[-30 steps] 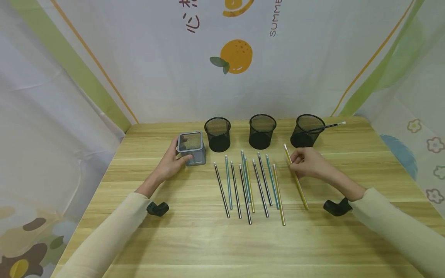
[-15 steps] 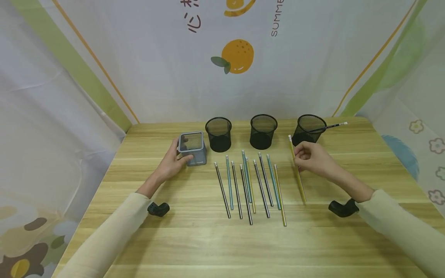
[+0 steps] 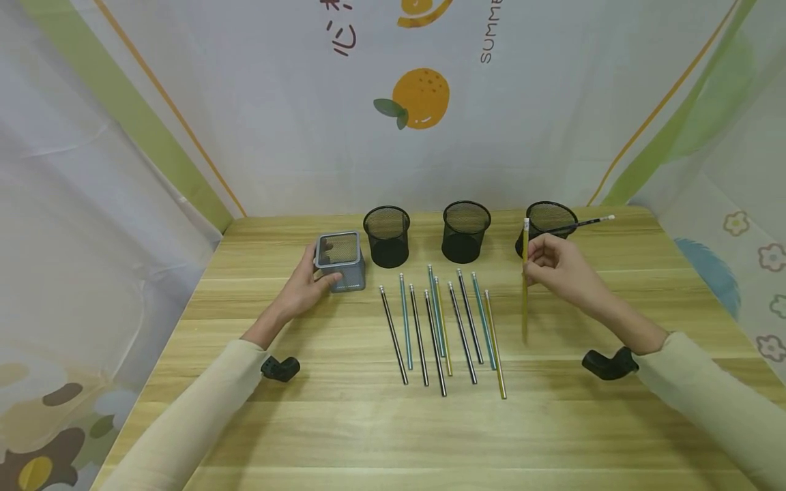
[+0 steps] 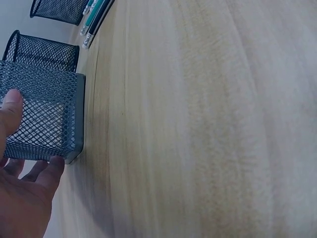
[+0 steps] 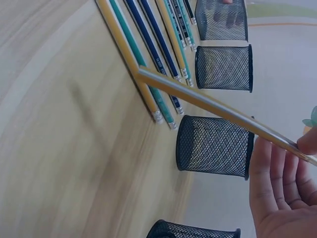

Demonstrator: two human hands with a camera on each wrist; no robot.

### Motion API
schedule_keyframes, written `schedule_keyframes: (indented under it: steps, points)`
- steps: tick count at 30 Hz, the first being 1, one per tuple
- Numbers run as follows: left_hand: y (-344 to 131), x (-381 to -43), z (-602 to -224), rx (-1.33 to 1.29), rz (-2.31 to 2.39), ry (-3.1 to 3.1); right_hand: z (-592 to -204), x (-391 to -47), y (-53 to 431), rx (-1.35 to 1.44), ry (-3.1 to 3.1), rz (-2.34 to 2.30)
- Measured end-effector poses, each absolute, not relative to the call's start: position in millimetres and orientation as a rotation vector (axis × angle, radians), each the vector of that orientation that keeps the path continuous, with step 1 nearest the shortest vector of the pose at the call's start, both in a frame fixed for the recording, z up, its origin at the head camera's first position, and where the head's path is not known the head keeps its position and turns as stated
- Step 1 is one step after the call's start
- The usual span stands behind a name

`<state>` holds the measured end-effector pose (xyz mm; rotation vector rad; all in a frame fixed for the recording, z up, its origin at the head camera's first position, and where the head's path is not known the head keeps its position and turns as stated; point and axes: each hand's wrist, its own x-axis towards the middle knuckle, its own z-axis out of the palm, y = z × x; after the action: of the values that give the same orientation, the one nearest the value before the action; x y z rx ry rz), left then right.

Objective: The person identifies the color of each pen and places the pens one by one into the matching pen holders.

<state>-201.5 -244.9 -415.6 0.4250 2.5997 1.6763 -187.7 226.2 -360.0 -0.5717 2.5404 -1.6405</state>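
A yellow pencil stands nearly upright, lifted off the table, pinched between the thumb and fingers of my right hand. Its white eraser end points up, and in the right wrist view the pencil slants above the table. Just behind that hand is a round black mesh pen cup, partly covered by it, with a dark pencil leaning out to the right. My left hand grips a square grey mesh pen holder, thumb on the near side and fingers around the left; no pencils show inside.
Two more round black mesh cups, one at left and one in the middle, stand along the back edge. Several pencils, including a teal pencil and a yellow pencil, lie in a loose row on the wooden table.
My right hand has raised the yellow pencil from the table, moved it back toward the right-hand cup and turned it from slanted to upright. The left hand stays on the grey holder.
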Motion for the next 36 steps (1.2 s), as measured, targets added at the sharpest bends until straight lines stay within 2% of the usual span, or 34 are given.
schedule_keyframes:
  steps: [36]
  points:
    - [-245, -200, -415, 0.482, 1.685, 2.594, -315, -198, 211, -0.866, 2.768, -2.045]
